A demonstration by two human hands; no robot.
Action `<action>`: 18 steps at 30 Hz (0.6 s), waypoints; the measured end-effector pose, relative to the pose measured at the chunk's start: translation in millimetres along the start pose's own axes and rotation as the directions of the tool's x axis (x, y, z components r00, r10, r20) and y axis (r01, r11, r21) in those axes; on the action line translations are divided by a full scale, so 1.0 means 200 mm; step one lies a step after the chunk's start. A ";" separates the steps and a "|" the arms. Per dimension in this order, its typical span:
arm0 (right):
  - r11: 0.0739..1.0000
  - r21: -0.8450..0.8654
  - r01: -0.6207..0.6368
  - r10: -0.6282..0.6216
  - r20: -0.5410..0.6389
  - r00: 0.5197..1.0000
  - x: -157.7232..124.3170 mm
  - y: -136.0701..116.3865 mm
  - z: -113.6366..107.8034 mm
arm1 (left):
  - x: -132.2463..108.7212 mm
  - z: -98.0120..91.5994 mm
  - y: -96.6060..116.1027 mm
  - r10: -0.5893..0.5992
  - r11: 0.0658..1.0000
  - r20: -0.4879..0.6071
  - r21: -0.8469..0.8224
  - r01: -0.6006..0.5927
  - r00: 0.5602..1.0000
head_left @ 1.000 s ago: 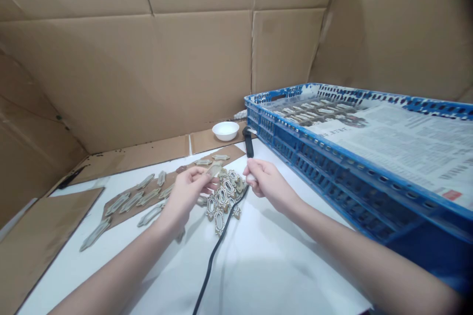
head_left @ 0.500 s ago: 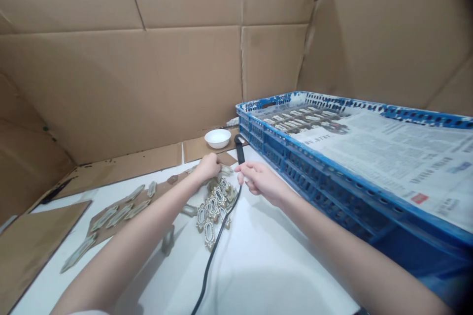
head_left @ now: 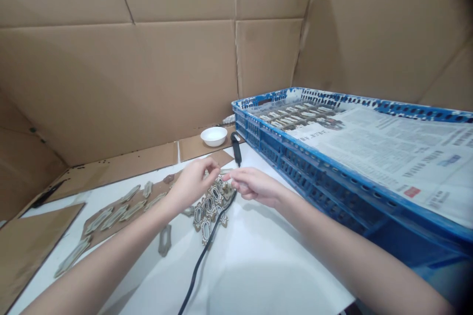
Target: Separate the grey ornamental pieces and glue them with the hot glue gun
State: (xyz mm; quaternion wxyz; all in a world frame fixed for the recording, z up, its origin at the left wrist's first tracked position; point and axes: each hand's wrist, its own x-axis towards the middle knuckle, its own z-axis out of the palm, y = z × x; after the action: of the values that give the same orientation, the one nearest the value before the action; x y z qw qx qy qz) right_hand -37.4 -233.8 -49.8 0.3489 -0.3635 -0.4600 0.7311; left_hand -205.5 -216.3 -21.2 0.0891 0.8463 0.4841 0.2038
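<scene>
Two bare hands nearly meet above a heap of ornate plates [head_left: 210,205] on the white tabletop [head_left: 258,261]. Left hand [head_left: 195,177]: fingers curled, thumb close to them, small gap; can't tell if it has hold of anything. Right hand [head_left: 254,186]: mostly closed, index finger stretched toward the left one; can't tell what's inside, if anything. Black cable [head_left: 194,275] runs from just below the right hand along the heap toward the near edge. One loose plate [head_left: 164,250] lies left of the heap. Further left, pale plates [head_left: 115,217] on a brown cardboard sheet [head_left: 223,158]. Beyond the hands: black item [head_left: 236,151], white bowl [head_left: 214,137]. Right: blue crate [head_left: 288,155], newspaper [head_left: 388,145] inside, plate rows [head_left: 291,117] at its far end.
</scene>
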 end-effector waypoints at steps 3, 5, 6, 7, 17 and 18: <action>0.999 -0.048 0.000 0.003 0.068 0.998 -0.01 0.03 0.03 | -0.15 -0.06 0.05 -0.013 0.995 0.043 -0.097 0.017 0.999; 0.997 -0.075 0.004 0.005 0.113 0.994 -0.02 0.05 0.06 | -0.23 -0.07 0.08 -0.051 0.991 0.054 -0.124 0.057 0.997; 0.996 -0.093 0.004 0.008 0.136 0.991 -0.02 0.06 0.07 | -0.25 -0.07 0.08 -0.075 0.987 0.058 -0.135 0.082 0.996; 0.993 -0.114 0.004 0.014 0.158 0.987 -0.03 0.07 0.08 | -0.28 -0.06 0.09 -0.097 0.983 0.064 -0.150 0.105 0.993; 0.956 -0.277 0.101 -0.023 0.272 0.962 -0.03 0.15 0.14 | -0.37 0.00 0.10 -0.087 0.937 0.098 -0.329 0.115 0.991; 0.953 -0.279 0.116 -0.034 0.285 0.958 -0.03 0.16 0.14 | -0.38 0.00 0.10 -0.105 0.928 0.097 -0.347 0.133 0.990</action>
State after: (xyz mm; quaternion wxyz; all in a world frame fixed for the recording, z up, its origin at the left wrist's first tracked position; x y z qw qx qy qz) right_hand -64.4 -260.4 -69.3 0.2513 -0.2874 -0.6209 0.6847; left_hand -223.1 -291.5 -34.1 0.2699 0.7929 0.4863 0.2488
